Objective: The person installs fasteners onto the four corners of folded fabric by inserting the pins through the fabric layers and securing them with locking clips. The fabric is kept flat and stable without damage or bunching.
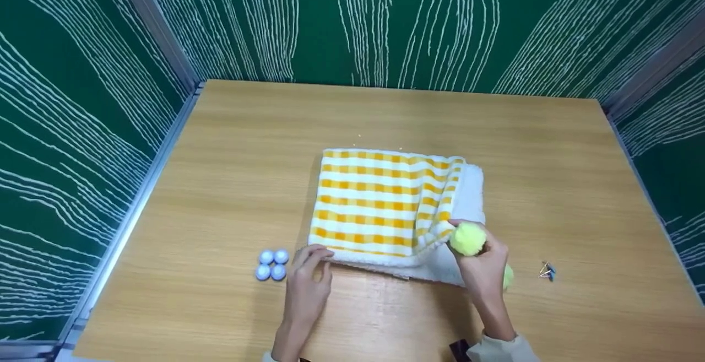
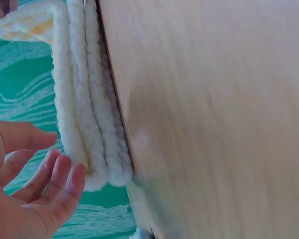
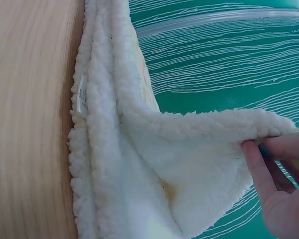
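Note:
A folded blanket (image 1: 366,202) lies on the table, yellow-and-white checks on top and white fleece beneath. My right hand (image 1: 483,263) pinches the near right corner of its top layer between thumb and fingertips. That corner is lifted, baring the fleece side (image 3: 204,154). By these fingers is a fluffy yellow-green pompom (image 1: 468,238); a small teal piece (image 3: 264,150) shows between them. A second pompom (image 1: 508,277) is partly hidden behind the hand. At the near left corner, my left hand (image 1: 308,282) has loosely bent fingers right at the fleece edge, gripping nothing.
Several light blue balls (image 1: 272,264) sit in a tight cluster left of the left hand. Small pins or clips (image 1: 547,271) lie right of the right hand. The wooden table (image 1: 248,130) is bordered by green walls (image 1: 316,26) with white lines.

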`<state>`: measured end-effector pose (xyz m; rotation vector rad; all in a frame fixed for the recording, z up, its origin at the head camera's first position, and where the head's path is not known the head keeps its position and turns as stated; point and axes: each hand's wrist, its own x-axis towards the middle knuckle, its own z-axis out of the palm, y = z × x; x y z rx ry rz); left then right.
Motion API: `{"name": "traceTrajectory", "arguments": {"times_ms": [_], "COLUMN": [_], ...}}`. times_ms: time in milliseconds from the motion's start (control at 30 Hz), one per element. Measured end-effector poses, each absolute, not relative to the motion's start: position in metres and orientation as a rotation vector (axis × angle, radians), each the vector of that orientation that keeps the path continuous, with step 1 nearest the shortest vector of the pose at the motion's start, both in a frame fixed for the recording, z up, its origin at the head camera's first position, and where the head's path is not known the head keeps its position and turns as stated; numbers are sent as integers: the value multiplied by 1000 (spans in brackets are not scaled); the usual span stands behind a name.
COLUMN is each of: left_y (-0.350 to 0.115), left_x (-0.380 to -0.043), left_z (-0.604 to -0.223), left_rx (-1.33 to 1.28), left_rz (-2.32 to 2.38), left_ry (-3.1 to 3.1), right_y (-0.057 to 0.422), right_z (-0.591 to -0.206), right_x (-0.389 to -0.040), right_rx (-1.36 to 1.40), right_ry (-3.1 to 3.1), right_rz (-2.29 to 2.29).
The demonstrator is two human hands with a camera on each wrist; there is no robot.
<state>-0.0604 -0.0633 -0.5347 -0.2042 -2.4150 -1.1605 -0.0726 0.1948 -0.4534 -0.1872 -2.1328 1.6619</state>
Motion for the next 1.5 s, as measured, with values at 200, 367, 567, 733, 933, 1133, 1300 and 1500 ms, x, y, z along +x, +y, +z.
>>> {"name": "traceTrajectory", "arguments": {"times_ms": [200,367,567,733,933,1133,1300,1500], "left_y": [-80,-92,-105,-114,-119,-122,-122,-123], "left_x": [-59,-57,-54,-53,-52,-52,-52,-51], "left_z": [-531,-528,-529,-531,-534,-535,-535,-535], "left_rx": [-42,153,253,340,355,306,278,237], "left_rz": [-1071,-1055,-1032,-1033,-1052,-1056,-1018,-944], "left_ry": [-2415,-2515,-2600,-2657,-2727,-2746,-2766,-2806], "right_y": [196,197,197,197,196,195,195,195], "right_z": [-454,-455,-456,-456,-456,-455,-454,-454], "right_x": [-71,-71,-70,-70,-70,-70,-70,-70], "right_rx": [-226,-220,-161,-132,-156,-167,-186,-160], "right_ry": [-2128,-2138,-2130,-2104,-2121,-2135,-2155,-2146], "right_rz": [1671,1654,1634,1638,1638,1628,1617,1632]}}
